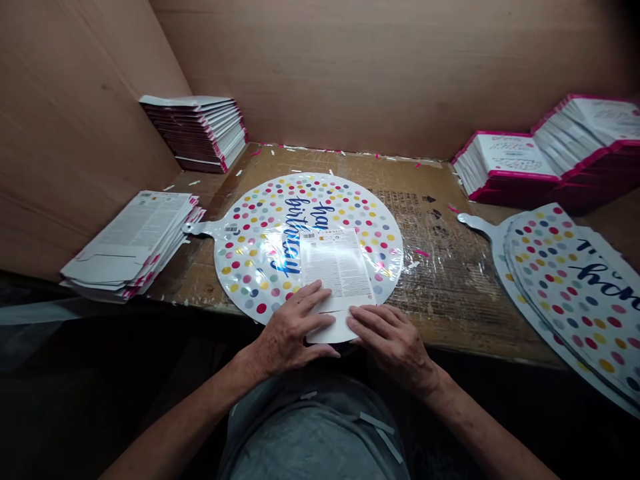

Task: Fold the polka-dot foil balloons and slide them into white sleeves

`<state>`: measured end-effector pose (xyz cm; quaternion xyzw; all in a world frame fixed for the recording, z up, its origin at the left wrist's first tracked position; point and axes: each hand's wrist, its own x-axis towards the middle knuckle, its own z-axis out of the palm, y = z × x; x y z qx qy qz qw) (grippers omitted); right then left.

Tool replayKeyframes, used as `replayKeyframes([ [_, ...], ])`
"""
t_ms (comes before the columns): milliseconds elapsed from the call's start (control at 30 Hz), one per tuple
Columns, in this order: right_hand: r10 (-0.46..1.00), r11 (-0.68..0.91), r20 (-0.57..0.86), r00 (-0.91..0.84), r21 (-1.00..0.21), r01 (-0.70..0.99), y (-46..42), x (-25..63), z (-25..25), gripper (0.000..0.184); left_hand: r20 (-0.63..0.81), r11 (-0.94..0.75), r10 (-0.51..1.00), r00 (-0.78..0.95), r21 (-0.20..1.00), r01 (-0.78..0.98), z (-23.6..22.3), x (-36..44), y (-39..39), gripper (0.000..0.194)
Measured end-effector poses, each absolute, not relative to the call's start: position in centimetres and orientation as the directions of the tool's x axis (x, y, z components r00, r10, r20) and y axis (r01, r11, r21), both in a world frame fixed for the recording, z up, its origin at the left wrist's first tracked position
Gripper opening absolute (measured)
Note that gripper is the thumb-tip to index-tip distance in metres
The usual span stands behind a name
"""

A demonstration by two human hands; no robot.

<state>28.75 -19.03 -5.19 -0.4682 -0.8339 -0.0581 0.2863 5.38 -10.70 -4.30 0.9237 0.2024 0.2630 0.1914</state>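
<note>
a round silver foil balloon (260,267) is lying flat on the worn brown table (440,280). its surface is glossy and slightly crinkled, printed with multicoloured polka dots and blue cursive lettering, and its narrow flat neck is pointing left. a rectangular white printed paper card (336,267) is resting on the balloon's lower half, with a barcode near its top edge and dense small print below. the card's creased lower end is overhanging the balloon's near rim.

the left hand (293,327) is lying open and nearly flat, its fingertips (317,290) touching the card's lower left side. the right hand (393,343) is also open, its fingers (363,319) pressing lightly on the card's lower right corner. neither hand is closed around anything, and the card is sitting between them.

a fanned stack of folded white cards with pink edges (133,243) is lying on the table's left side, just beside the balloon's neck. a second stack of folded cards (195,133) is standing in the far left corner. flat white cartons with magenta edges (510,163) are stacked at far right, and a pile of matching polka-dot foil balloons (565,293) is overlapping the table's right edge. plain tan wooden panels (350,67) are enclosing the back and left.
</note>
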Motion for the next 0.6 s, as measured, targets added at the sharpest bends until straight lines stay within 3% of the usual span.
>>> replayKeyframes([
  [67,0.85,0.434,0.459,-0.259,-0.329,0.839,-18.2,28.3,-4.6,0.02,0.397,-0.78,0.596,0.698,0.492,0.386,-4.6,5.9,-11.1,0.022],
  [133,0.934,0.252,0.345,-0.096,-0.44,0.862,-17.2,27.6,-4.2,0.026,0.36,-0.654,0.753,0.551,0.501,0.566,-4.9,7.0,-11.0,0.026],
  [200,0.941,0.152,0.339,-0.009,-0.398,0.905,-16.5,27.3,-4.2,0.029,0.339,-0.515,0.855,0.392,0.471,0.716,-5.2,8.2,-10.8,0.025],
  [300,0.873,0.286,0.45,-0.189,-0.159,0.945,-17.3,27.9,-4.8,0.045,0.338,-0.42,0.896,0.287,0.439,0.794,-5.5,9.3,-10.5,0.024],
  [367,0.805,0.422,0.481,-0.349,-0.05,0.905,-18.7,29.0,-5.3,0.044,0.325,-0.409,0.904,0.277,0.472,0.781,-5.3,9.4,-10.6,0.035],
  [467,0.727,0.488,0.566,-0.388,-0.028,0.873,-20.5,30.2,-5.4,0.034,0.274,-0.358,0.932,0.236,0.612,0.705,-4.1,9.1,-11.3,0.052],
  [533,0.69,0.482,0.637,-0.343,-0.052,0.875,-20.4,30.2,-4.9,0.035,0.15,-0.219,0.975,0.165,0.777,0.59,-3.1,9.0,-11.7,0.053],
  [600,0.651,0.478,0.696,-0.302,-0.068,0.876,-19.0,29.4,-4.3,0.036,-0.069,0.004,0.985,0.16,0.929,0.37,-2.1,9.0,-11.5,0.052],
])
